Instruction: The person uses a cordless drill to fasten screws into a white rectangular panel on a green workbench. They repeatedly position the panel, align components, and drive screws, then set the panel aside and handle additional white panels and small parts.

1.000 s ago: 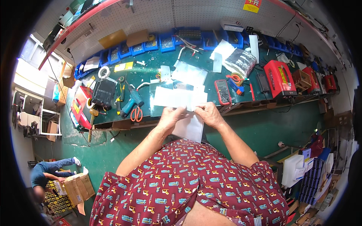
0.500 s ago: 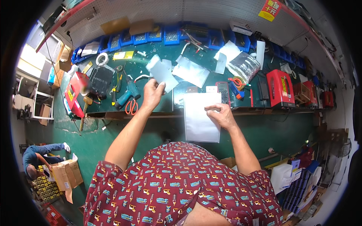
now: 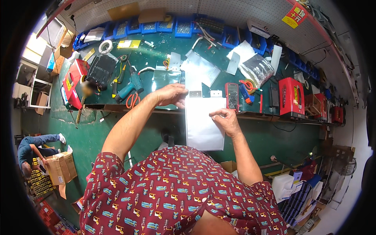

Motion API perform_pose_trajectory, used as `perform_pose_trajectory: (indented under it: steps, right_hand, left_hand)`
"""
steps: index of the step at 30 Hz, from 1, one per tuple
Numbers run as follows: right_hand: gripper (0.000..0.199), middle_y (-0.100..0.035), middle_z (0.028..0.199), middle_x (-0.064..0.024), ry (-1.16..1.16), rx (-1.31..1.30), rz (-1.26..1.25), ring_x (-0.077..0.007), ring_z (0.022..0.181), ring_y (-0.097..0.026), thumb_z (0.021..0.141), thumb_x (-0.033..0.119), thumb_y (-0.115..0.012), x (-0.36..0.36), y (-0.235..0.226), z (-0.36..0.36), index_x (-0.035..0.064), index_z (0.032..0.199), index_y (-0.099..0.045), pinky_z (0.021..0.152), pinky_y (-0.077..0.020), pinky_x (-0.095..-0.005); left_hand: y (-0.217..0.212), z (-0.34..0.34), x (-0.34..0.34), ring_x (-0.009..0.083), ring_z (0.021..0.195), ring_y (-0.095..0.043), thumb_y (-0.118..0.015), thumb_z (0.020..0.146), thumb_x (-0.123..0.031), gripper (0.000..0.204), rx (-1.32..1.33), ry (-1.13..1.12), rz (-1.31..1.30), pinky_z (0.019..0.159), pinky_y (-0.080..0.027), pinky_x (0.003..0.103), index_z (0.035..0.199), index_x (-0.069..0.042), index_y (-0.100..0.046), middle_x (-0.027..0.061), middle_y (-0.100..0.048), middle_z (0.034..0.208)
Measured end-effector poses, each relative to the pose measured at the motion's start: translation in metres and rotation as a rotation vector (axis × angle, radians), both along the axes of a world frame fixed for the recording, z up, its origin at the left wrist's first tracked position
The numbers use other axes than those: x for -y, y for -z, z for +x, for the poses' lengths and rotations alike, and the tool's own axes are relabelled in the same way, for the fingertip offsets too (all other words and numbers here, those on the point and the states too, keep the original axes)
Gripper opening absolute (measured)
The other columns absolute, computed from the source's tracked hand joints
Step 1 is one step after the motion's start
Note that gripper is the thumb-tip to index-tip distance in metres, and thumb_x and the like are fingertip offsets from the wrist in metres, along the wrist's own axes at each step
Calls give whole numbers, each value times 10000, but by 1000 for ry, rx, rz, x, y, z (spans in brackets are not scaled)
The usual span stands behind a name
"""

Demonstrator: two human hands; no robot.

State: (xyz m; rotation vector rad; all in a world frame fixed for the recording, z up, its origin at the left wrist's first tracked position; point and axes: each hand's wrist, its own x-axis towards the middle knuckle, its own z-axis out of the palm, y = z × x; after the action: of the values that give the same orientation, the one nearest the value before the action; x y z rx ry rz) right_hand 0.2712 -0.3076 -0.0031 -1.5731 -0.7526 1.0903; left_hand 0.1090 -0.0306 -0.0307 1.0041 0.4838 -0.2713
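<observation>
A flat silver-white pouch cell (image 3: 204, 127) with two metal tabs at its far end projects over the bench's front edge, toward me. At its right side, my right hand (image 3: 228, 121) is closed on the margin, fingertips over the pale face. My left hand (image 3: 172, 96) has its fingers pinched together by the cell's far left corner. A pale thin sheet (image 3: 192, 78) rises from those fingertips, beyond the dark tab; the exact grip is partly hidden. Just right of the tabs lies a red multimeter (image 3: 232, 96).
The green bench (image 3: 154, 49) holds a teal drill (image 3: 135, 86), red-handled scissors (image 3: 133, 100) and a silver-wrapped bundle (image 3: 256, 70). Blue bins (image 3: 183, 28) line the back. Red machines (image 3: 291, 98) stand at right. A person (image 3: 31, 150) bends over a carton (image 3: 62, 168) at far left.
My left hand has moved right, to the cell's far left corner, bringing the pale sheet along. Loose coloured wires and a clear film now show where that sheet was. My right hand stays on the cell.
</observation>
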Motion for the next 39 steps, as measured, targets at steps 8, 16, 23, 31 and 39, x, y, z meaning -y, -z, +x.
perform_pose_trajectory:
  steps: [8,16,23,31,39]
  right_hand:
    - [156,-742,943,-82,-15,18,-20,-113,859,-669,846,30,-683,-4,-3,1,-24,980,-745,799,-539,-257]
    - [150,-746,918,-62,-10,16,-16,-101,851,-659,844,30,-674,-6,-4,0,-14,961,-757,799,-520,-254]
    - [145,-745,916,-58,-2,-7,-10,-96,842,-657,845,29,-680,-6,0,-1,-11,960,-757,786,-520,-250]
    - [157,-742,918,-50,1,-43,-32,-86,828,-647,836,20,-682,-9,-1,0,-12,970,-758,766,-516,-239]
    - [165,-733,899,-45,8,-40,-82,-76,800,-636,829,16,-685,-10,-2,-1,-19,973,-757,736,-508,-222]
  left_hand:
    - [-1,-1,0,230,947,-718,-534,1030,-279,349,30,10,-37,763,-622,399,1268,-24,-546,110,-672,1154]
    - [-4,-2,-2,245,970,-723,-543,1025,-286,356,25,16,-56,775,-617,406,1272,-29,-553,124,-677,1175]
    - [-5,-3,-1,242,965,-723,-548,1023,-288,354,31,13,-71,775,-616,396,1267,-32,-558,117,-678,1165]
    - [-10,-9,6,209,984,-663,-606,958,-357,386,54,-23,-137,778,-555,376,1234,-88,-573,61,-630,1092]
    - [-11,-13,54,128,1042,-615,-738,809,-75,620,154,-197,190,870,-538,293,1376,-50,-487,49,-626,1204]
